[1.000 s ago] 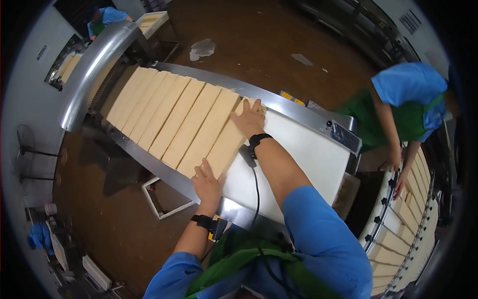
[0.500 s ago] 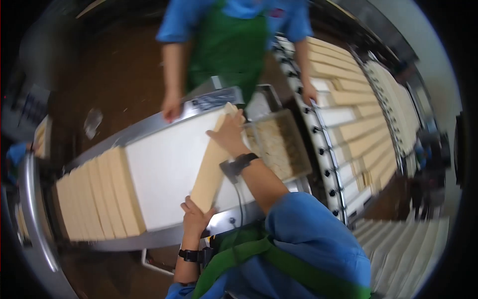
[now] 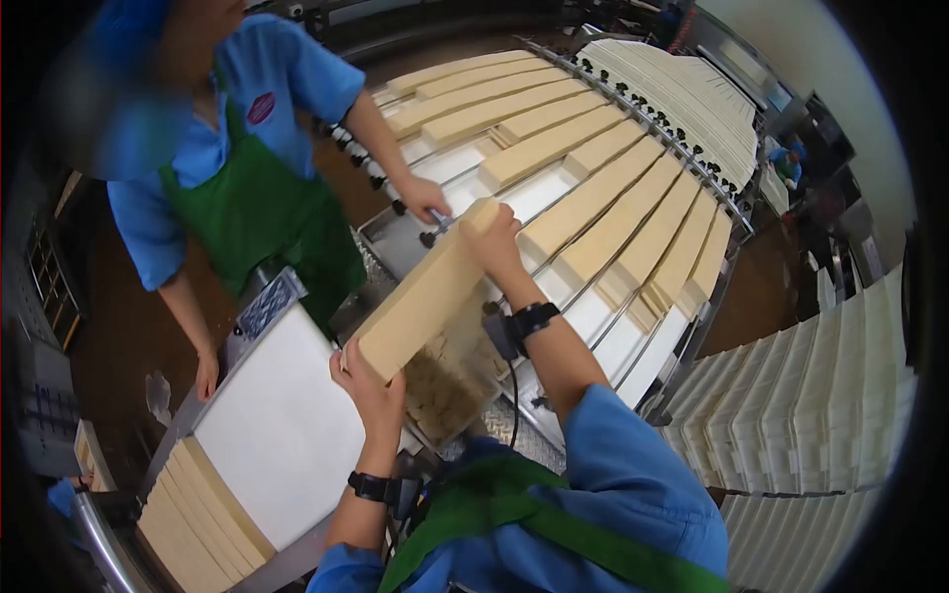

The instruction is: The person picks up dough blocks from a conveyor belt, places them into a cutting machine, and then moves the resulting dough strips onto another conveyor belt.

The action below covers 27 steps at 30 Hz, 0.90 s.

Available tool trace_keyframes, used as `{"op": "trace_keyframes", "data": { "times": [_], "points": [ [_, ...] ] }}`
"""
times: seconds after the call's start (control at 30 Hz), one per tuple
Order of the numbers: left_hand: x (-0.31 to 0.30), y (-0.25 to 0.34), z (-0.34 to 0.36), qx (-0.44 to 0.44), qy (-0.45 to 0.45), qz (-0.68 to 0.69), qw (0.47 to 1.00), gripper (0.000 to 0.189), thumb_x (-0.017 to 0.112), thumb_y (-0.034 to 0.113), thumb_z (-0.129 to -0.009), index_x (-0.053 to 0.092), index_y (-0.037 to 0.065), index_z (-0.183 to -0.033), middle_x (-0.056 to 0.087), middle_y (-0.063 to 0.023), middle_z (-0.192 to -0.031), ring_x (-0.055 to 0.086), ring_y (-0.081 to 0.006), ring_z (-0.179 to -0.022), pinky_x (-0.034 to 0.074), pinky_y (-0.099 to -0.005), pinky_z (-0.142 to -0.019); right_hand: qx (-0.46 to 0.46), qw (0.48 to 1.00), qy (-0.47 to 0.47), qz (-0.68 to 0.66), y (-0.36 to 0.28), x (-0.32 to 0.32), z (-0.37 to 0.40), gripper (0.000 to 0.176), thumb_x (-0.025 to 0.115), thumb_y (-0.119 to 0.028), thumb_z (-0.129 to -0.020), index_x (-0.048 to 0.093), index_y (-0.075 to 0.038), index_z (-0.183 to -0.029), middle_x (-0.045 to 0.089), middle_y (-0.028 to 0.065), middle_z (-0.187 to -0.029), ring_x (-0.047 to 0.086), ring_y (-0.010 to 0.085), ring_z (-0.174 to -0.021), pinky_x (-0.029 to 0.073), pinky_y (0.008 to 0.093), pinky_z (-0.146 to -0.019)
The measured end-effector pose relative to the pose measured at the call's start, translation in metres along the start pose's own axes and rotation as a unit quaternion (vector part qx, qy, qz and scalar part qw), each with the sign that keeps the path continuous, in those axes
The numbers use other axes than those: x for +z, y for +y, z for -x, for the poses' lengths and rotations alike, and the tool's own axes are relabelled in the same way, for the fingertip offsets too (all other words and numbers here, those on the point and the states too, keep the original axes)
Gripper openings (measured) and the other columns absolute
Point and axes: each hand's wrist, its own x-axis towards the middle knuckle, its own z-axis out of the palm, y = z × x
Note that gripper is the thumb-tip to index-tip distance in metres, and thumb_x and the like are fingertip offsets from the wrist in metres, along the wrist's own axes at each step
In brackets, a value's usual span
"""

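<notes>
A long pale-yellow block [image 3: 425, 292] is held up between my two hands, slanting from lower left to upper right. My left hand [image 3: 374, 393] is closed round its near end, thumb on one side and fingers on the other. Round the far end is my right hand [image 3: 497, 245]. Beneath the block is a bin of pale scraps [image 3: 440, 395], partly covered by it. To the left lies the white belt surface [image 3: 282, 415], with several similar blocks [image 3: 203, 514] side by side at its lower end.
Right and ahead, a laned table [image 3: 544, 203] carries rows of long pale blocks. A co-worker in a green apron [image 3: 267, 237] stands across from me, one hand [image 3: 423, 198] near the block's far end. Stacked white trays [image 3: 791, 395] stand at right.
My hands have lifted the block off the white belt and carried it right, over the scrap bin toward the laned table. The view has turned right.
</notes>
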Motion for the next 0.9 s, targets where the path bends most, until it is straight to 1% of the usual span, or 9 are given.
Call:
{"op": "trace_keyframes", "data": {
  "times": [0.17, 0.27, 0.4, 0.53, 0.6, 0.67, 0.77, 0.83, 0.9],
  "points": [
    [0.057, 0.037, -0.063, 0.094, 0.017, 0.001, 0.995, 0.072, 0.066, 0.006, -0.074, 0.030, 0.001, -0.136, 0.028, -0.0245, -0.138, 0.026, -0.0402, -0.130, 0.022, -0.0435, -0.107, 0.132, 0.991, 0.005, -0.011, 0.034, -0.036, -0.085, 0.085, 0.064, -0.047, -0.071, 0.028, 0.000, -0.131, 0.042, 0.0314, -0.121, 0.049, 0.0441, -0.107, 0.046, 0.0461, -0.088],
    [0.081, 0.046, -0.097, 0.137, -0.017, -0.014, 0.990, 0.070, 0.065, 0.005, -0.076, 0.032, 0.003, -0.137, 0.029, -0.0264, -0.139, 0.031, -0.0412, -0.128, 0.025, -0.0439, -0.107, 0.148, 0.983, -0.045, 0.102, 0.046, -0.061, -0.116, 0.079, 0.056, -0.054, -0.074, 0.038, 0.000, -0.129, 0.047, 0.0265, -0.123, 0.045, 0.0414, -0.114, 0.041, 0.0476, -0.092],
    [0.121, 0.031, -0.138, 0.166, -0.102, 0.114, 0.974, 0.058, 0.063, 0.007, -0.080, 0.040, 0.002, -0.133, 0.042, -0.0251, -0.133, 0.042, -0.0379, -0.123, 0.034, -0.0374, -0.103, 0.091, 0.938, -0.174, 0.284, 0.085, -0.088, -0.156, 0.068, 0.050, -0.050, -0.078, 0.048, -0.001, -0.127, 0.046, 0.0208, -0.131, 0.035, 0.0369, -0.124, 0.020, 0.0506, -0.102],
    [0.165, 0.029, -0.160, 0.174, -0.172, 0.085, 0.966, 0.053, 0.057, 0.003, -0.084, 0.040, 0.002, -0.134, 0.047, -0.0252, -0.130, 0.048, -0.0317, -0.119, 0.035, -0.0320, -0.101, 0.037, 0.939, -0.042, 0.339, 0.128, -0.081, -0.173, 0.065, 0.050, -0.049, -0.079, 0.052, -0.002, -0.124, 0.045, 0.0207, -0.133, 0.033, 0.0373, -0.126, 0.020, 0.0513, -0.103],
    [0.187, 0.035, -0.168, 0.060, -0.243, 0.136, 0.959, 0.052, 0.054, 0.002, -0.084, 0.041, 0.003, -0.134, 0.049, -0.0241, -0.129, 0.051, -0.0279, -0.116, 0.038, -0.0303, -0.098, 0.004, 0.934, 0.030, 0.356, 0.139, -0.071, -0.170, 0.063, 0.050, -0.049, -0.079, 0.054, -0.003, -0.122, 0.044, 0.0205, -0.134, 0.031, 0.0375, -0.127, 0.020, 0.0523, -0.103],
    [0.202, 0.046, -0.172, -0.019, -0.287, 0.204, 0.936, 0.050, 0.050, 0.000, -0.086, 0.040, 0.000, -0.135, 0.048, -0.0160, -0.133, 0.044, -0.0193, -0.124, 0.034, -0.0271, -0.101, -0.033, 0.952, -0.063, 0.297, 0.125, -0.082, -0.158, 0.061, 0.052, -0.047, -0.082, 0.052, -0.002, -0.123, 0.047, 0.0197, -0.131, 0.036, 0.0374, -0.126, 0.027, 0.0513, -0.102],
    [0.214, 0.039, -0.168, 0.062, -0.212, 0.159, 0.962, 0.049, 0.050, -0.001, -0.086, 0.040, 0.000, -0.135, 0.051, -0.0156, -0.129, 0.047, -0.0190, -0.120, 0.034, -0.0261, -0.100, -0.104, 0.955, -0.274, 0.054, 0.110, -0.118, -0.136, 0.055, 0.057, -0.042, -0.085, 0.053, -0.001, -0.122, 0.056, 0.0176, -0.122, 0.051, 0.0313, -0.115, 0.040, 0.0406, -0.096],
    [0.194, 0.050, -0.154, 0.044, -0.168, 0.145, 0.974, 0.047, 0.049, -0.001, -0.084, 0.045, 0.002, -0.131, 0.053, -0.0179, -0.127, 0.052, -0.0225, -0.116, 0.038, -0.0284, -0.098, -0.153, 0.909, -0.377, -0.094, 0.072, -0.181, -0.102, 0.050, 0.058, -0.037, -0.087, 0.055, 0.000, -0.120, 0.060, 0.0153, -0.116, 0.058, 0.0256, -0.106, 0.044, 0.0326, -0.091],
    [0.174, 0.037, -0.136, 0.052, -0.108, 0.160, 0.980, 0.045, 0.048, -0.002, -0.084, 0.046, 0.000, -0.130, 0.052, -0.0176, -0.128, 0.049, -0.0234, -0.119, 0.035, -0.0294, -0.100, -0.203, 0.834, -0.485, -0.165, 0.042, -0.261, -0.073, 0.048, 0.061, -0.037, -0.086, 0.057, -0.003, -0.119, 0.060, 0.0146, -0.115, 0.056, 0.0252, -0.108, 0.044, 0.0339, -0.091]
  ]
}}
